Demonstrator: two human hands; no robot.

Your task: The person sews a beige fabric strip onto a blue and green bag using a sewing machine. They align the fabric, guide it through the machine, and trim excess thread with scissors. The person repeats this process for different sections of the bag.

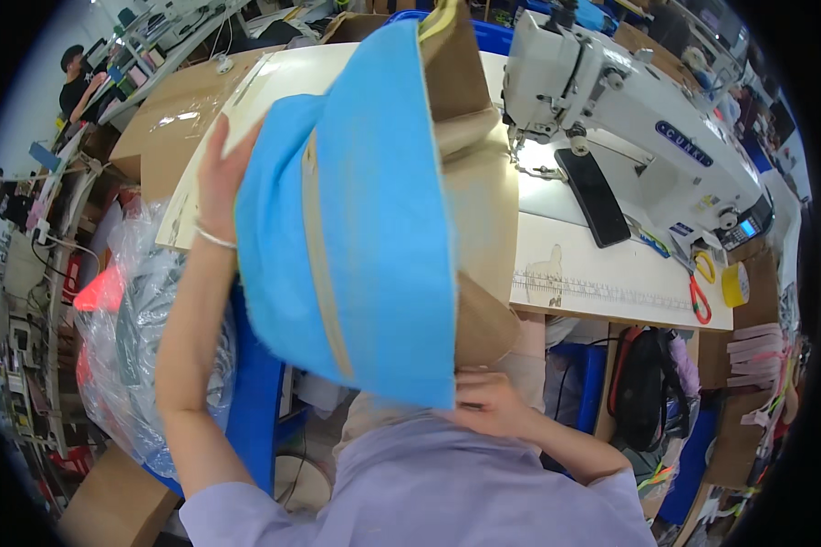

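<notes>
A large bag-like piece of blue fabric [374, 210] with a tan strip and a tan inner side [483, 219] stands up in front of me, over the near edge of the sewing table. Against its left side rests my left hand [221, 178], the visible fingers stretched and apart; some fingertips are hidden behind the fabric. At its lower right corner, close to my lap, my right hand [491, 404] is closed on the edge with curled fingers. A white sewing machine [629, 109] stands just to the right of the fabric.
On the table [556, 264] lie a black phone [593, 196], yellow-and-red-handled scissors [700, 290] and a yellow tape roll [735, 284]. Plastic-wrapped goods [146, 337] stand at the left, a cardboard box [182, 100] behind. Far left, another person [77, 87] works.
</notes>
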